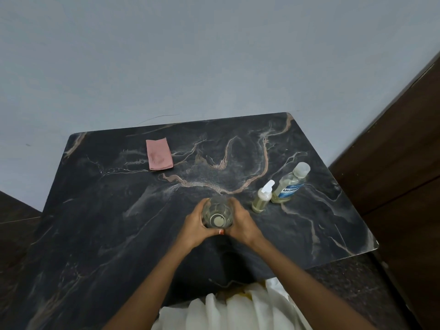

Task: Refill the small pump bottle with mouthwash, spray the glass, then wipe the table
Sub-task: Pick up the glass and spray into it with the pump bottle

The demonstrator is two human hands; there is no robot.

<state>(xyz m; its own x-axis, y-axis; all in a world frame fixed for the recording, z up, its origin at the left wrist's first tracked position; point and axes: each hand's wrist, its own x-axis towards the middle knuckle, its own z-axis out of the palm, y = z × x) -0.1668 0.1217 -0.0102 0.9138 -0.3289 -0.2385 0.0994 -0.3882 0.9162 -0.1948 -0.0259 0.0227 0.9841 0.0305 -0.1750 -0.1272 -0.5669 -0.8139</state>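
One readable label: the brand on the mouthwash bottle.
You can read white capitals "LISTER" on the blue label [291,188] of the large mouthwash bottle [289,179]. It stands on the desk [119,210], to the right of your right hand [241,225] at the glass [217,214] and farther from you, just past the small pump bottle [262,198]. The word curves round the bottle so its end is out of sight, and the finer print beneath is too small to make out.

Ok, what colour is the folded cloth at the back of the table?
Plain dusty pink; the cloth shows best in the head view, the only one.
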